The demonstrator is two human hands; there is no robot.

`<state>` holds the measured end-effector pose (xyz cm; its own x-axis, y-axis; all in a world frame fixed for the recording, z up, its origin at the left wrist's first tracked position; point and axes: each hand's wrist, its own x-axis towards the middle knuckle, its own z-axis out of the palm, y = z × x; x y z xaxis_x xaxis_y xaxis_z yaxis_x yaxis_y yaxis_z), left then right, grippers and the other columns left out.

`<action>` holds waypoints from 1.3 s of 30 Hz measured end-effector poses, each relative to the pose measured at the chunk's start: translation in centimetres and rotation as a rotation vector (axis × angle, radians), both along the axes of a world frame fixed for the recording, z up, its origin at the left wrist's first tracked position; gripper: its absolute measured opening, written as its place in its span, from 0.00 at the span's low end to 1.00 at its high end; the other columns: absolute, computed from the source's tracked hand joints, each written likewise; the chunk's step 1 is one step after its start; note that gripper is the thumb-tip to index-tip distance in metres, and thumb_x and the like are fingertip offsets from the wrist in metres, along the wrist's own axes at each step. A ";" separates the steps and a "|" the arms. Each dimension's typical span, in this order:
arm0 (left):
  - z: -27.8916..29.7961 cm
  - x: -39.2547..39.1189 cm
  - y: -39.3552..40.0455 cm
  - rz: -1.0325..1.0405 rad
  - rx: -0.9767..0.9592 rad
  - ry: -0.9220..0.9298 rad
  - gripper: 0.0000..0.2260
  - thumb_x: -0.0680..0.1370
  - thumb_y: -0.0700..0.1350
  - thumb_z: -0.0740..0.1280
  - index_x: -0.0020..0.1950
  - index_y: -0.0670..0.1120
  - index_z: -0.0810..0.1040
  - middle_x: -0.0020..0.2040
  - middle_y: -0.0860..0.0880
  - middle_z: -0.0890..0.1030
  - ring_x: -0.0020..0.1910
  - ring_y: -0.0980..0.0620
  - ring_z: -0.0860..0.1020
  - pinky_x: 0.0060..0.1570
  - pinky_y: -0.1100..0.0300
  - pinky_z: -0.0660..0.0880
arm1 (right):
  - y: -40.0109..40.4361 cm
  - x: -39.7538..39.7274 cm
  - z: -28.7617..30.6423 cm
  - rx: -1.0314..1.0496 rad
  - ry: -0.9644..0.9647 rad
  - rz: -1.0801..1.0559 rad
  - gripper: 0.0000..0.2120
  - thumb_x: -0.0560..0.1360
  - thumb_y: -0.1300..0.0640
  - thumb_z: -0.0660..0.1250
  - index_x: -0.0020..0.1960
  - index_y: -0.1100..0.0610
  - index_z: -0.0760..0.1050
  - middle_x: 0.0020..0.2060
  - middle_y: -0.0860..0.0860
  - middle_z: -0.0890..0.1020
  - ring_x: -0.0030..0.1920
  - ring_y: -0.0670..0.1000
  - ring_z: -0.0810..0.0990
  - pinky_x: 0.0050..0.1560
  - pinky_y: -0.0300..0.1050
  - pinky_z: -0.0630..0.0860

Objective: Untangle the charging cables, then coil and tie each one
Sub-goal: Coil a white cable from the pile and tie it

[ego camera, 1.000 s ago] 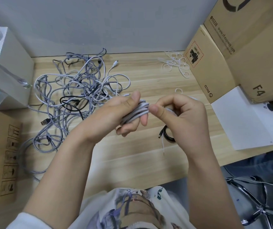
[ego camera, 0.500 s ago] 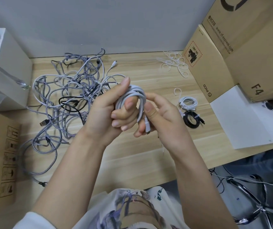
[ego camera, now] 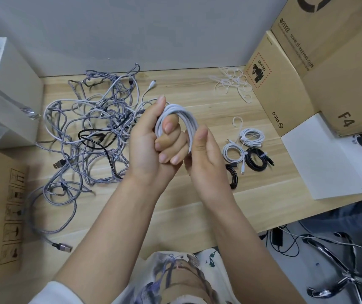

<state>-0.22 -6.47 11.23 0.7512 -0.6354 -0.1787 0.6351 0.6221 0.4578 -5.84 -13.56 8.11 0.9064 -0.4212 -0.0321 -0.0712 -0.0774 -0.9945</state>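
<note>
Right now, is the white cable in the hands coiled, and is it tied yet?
Coiled, not visibly tied. The white cable loops in several rounds around the left hand; the right hand pinches its side. No tie shows on it.

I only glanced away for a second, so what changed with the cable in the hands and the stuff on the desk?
The white coil was turned from a flat, edge-on bundle into an open loop facing up, around the left hand's fingers. The right hand, which pinched its end, now steadies the coil's right side. The tangled pile, the loose ties and the finished coils stayed put.
</note>
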 end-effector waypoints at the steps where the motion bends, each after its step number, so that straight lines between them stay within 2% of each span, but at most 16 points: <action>1: -0.1 0.0 -0.1 0.021 0.018 0.022 0.21 0.73 0.53 0.58 0.20 0.48 0.67 0.14 0.55 0.58 0.11 0.59 0.56 0.13 0.67 0.54 | 0.0 0.1 -0.3 -0.039 -0.011 -0.009 0.30 0.69 0.25 0.50 0.37 0.53 0.64 0.31 0.55 0.71 0.33 0.50 0.67 0.35 0.45 0.65; 6: -0.7 -0.2 -0.7 0.123 0.220 0.011 0.24 0.80 0.50 0.55 0.23 0.47 0.67 0.15 0.55 0.57 0.13 0.59 0.55 0.14 0.68 0.55 | -0.7 0.5 -1.4 -0.334 0.017 -0.016 0.27 0.76 0.38 0.48 0.41 0.60 0.71 0.32 0.54 0.80 0.37 0.56 0.79 0.42 0.56 0.74; 10: -1.1 -0.2 -1.2 0.185 0.388 -0.067 0.21 0.82 0.50 0.54 0.30 0.44 0.66 0.17 0.54 0.57 0.15 0.57 0.56 0.17 0.66 0.57 | -1.5 1.2 -2.1 -0.447 0.051 0.005 0.28 0.76 0.39 0.46 0.41 0.60 0.72 0.32 0.52 0.81 0.37 0.56 0.79 0.41 0.58 0.74; 12: -1.2 0.2 -1.1 0.132 0.429 -0.102 0.21 0.82 0.50 0.53 0.32 0.44 0.66 0.18 0.53 0.58 0.16 0.57 0.57 0.19 0.66 0.60 | -1.9 1.4 -2.2 -0.386 0.054 0.053 0.27 0.75 0.39 0.48 0.43 0.59 0.74 0.32 0.49 0.81 0.36 0.53 0.79 0.42 0.59 0.74; 14: -1.3 0.8 -1.0 0.018 0.428 -0.113 0.21 0.82 0.52 0.52 0.33 0.43 0.67 0.19 0.52 0.60 0.17 0.56 0.59 0.21 0.66 0.64 | -2.4 1.5 -2.5 -0.219 0.046 0.082 0.23 0.75 0.39 0.51 0.43 0.55 0.75 0.33 0.46 0.81 0.36 0.49 0.79 0.45 0.61 0.75; 16: -1.3 1.5 -0.8 -0.096 0.396 -0.115 0.21 0.82 0.52 0.51 0.34 0.42 0.68 0.20 0.51 0.63 0.19 0.55 0.62 0.23 0.65 0.67 | -2.8 1.6 -2.5 -0.089 0.040 0.097 0.18 0.73 0.39 0.53 0.42 0.50 0.75 0.33 0.45 0.81 0.36 0.47 0.79 0.46 0.58 0.75; 20: -1.3 1.9 -0.7 -0.182 0.377 -0.181 0.20 0.79 0.54 0.53 0.36 0.41 0.70 0.23 0.49 0.66 0.23 0.53 0.65 0.27 0.63 0.71 | -3.4 1.9 -2.5 -0.080 0.025 0.116 0.15 0.74 0.41 0.54 0.41 0.49 0.73 0.32 0.44 0.80 0.36 0.47 0.78 0.46 0.59 0.75; 22: -1.6 2.0 -0.7 -0.182 0.422 -0.226 0.20 0.77 0.56 0.55 0.35 0.41 0.72 0.25 0.50 0.69 0.26 0.53 0.67 0.31 0.63 0.72 | -3.9 2.0 -2.3 -0.102 0.005 0.096 0.13 0.75 0.43 0.55 0.40 0.48 0.72 0.31 0.42 0.78 0.35 0.45 0.75 0.44 0.55 0.74; 24: -2.3 2.3 -0.7 -0.166 0.511 -0.320 0.21 0.79 0.57 0.56 0.33 0.46 0.76 0.29 0.51 0.73 0.33 0.52 0.69 0.37 0.62 0.69 | -4.9 2.1 -1.8 -0.193 -0.012 0.078 0.11 0.77 0.47 0.57 0.40 0.49 0.71 0.29 0.42 0.75 0.32 0.44 0.71 0.39 0.45 0.70; 27: -2.9 2.6 -0.4 -0.187 0.503 -0.330 0.20 0.79 0.55 0.56 0.33 0.47 0.77 0.33 0.51 0.75 0.35 0.53 0.71 0.40 0.60 0.66 | -6.1 2.3 -0.8 -0.242 -0.033 0.187 0.12 0.77 0.50 0.57 0.42 0.55 0.74 0.33 0.48 0.78 0.36 0.52 0.74 0.41 0.47 0.70; 29: -2.6 2.9 -0.4 -0.223 0.443 -0.285 0.18 0.77 0.53 0.58 0.33 0.47 0.80 0.35 0.51 0.79 0.35 0.54 0.74 0.40 0.62 0.71 | -6.9 2.5 -0.4 -0.235 -0.031 0.288 0.11 0.78 0.53 0.57 0.42 0.54 0.75 0.32 0.42 0.77 0.35 0.44 0.73 0.40 0.40 0.70; 31: -2.3 3.3 -0.1 -0.256 0.415 -0.211 0.17 0.74 0.51 0.59 0.33 0.46 0.83 0.34 0.50 0.81 0.35 0.54 0.76 0.41 0.63 0.72 | -7.7 2.8 -0.1 -0.224 -0.017 0.412 0.10 0.78 0.55 0.57 0.41 0.49 0.73 0.31 0.36 0.76 0.35 0.38 0.72 0.39 0.31 0.67; 33: -2.2 3.8 0.1 -0.306 0.423 -0.142 0.19 0.72 0.53 0.59 0.34 0.44 0.84 0.34 0.49 0.82 0.35 0.53 0.76 0.39 0.63 0.70 | -8.8 3.3 0.0 -0.223 0.006 0.516 0.10 0.78 0.55 0.56 0.41 0.47 0.72 0.32 0.36 0.76 0.35 0.38 0.71 0.40 0.30 0.66; 35: -2.4 4.3 0.2 -0.407 0.434 -0.147 0.20 0.70 0.56 0.60 0.36 0.43 0.85 0.35 0.48 0.81 0.31 0.55 0.71 0.31 0.62 0.61 | -9.7 4.2 -0.1 -0.282 0.057 0.596 0.09 0.77 0.53 0.56 0.39 0.47 0.70 0.32 0.42 0.72 0.35 0.40 0.68 0.39 0.35 0.66; 37: -2.7 4.5 0.1 -0.495 0.453 -0.142 0.22 0.71 0.58 0.58 0.38 0.44 0.85 0.35 0.50 0.77 0.28 0.57 0.66 0.27 0.62 0.53 | -10.7 5.3 -0.5 -0.367 0.110 0.656 0.10 0.77 0.51 0.55 0.37 0.48 0.67 0.31 0.43 0.68 0.33 0.41 0.67 0.37 0.35 0.64; 39: -3.2 4.7 -0.2 -0.529 0.457 -0.099 0.22 0.74 0.56 0.56 0.39 0.45 0.85 0.39 0.50 0.78 0.26 0.58 0.63 0.25 0.65 0.50 | -11.5 6.2 -0.9 -0.453 0.112 0.677 0.11 0.78 0.51 0.55 0.36 0.44 0.65 0.30 0.41 0.68 0.32 0.39 0.69 0.36 0.33 0.64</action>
